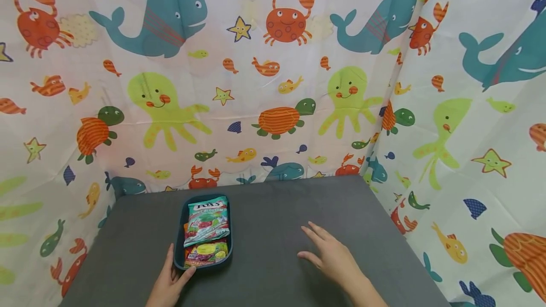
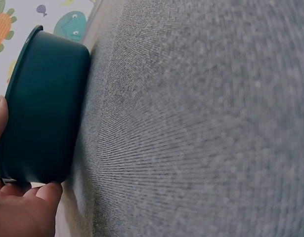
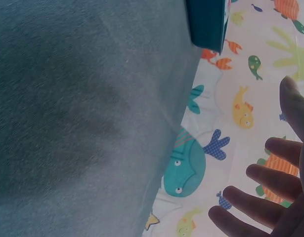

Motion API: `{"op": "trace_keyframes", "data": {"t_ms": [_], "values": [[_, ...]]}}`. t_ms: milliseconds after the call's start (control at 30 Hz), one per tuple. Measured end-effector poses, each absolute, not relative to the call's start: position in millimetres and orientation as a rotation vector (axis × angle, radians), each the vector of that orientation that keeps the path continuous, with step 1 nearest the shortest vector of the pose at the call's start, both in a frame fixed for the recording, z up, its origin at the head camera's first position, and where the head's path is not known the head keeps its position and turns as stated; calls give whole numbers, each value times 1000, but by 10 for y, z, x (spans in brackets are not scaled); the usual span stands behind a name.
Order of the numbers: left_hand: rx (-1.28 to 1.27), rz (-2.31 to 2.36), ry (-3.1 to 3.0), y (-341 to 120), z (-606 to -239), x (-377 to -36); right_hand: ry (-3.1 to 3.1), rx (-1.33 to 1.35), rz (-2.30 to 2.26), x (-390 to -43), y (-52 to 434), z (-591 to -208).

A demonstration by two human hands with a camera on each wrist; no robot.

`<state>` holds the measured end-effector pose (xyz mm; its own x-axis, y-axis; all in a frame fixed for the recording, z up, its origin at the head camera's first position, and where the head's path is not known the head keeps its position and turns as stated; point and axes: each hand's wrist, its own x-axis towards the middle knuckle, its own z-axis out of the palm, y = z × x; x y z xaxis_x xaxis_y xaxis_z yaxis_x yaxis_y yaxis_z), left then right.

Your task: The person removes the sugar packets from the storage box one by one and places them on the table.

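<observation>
- Head view: our left hand cups the near end of the dark teal tray, thumb against its near right corner and fingers along the left wall. The tray sits on the grey table, left of centre, holding the candy packets stacked lengthwise. Our right hand hovers flat above the bare cloth well to the right, fingers spread and holding nothing. If we mean to shift the tray, we judge it best to keep it flat on the cloth so the packets stay put.
- Left wrist view: the tray's outer wall fills the left side, with a fingertip at its base and the thumb at the frame's left edge. The grip looks light, not a full wrap. The contents are hidden from here.
- Right wrist view: our right fingers show straight and apart against the sea-creature curtain. Only a tray corner shows at the top. We cannot tell from here how high the palm sits above the table.
</observation>
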<state>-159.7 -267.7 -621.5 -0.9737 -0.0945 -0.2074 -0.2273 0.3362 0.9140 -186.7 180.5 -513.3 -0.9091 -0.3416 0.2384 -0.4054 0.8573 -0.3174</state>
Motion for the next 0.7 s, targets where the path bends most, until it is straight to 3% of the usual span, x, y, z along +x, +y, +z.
{"op": "trace_keyframes", "data": {"t_ms": [700], "values": [[-366,1845,2370,-2655,-6175,-1590,-2804,713,575,-1970,1477,-5006]]}}
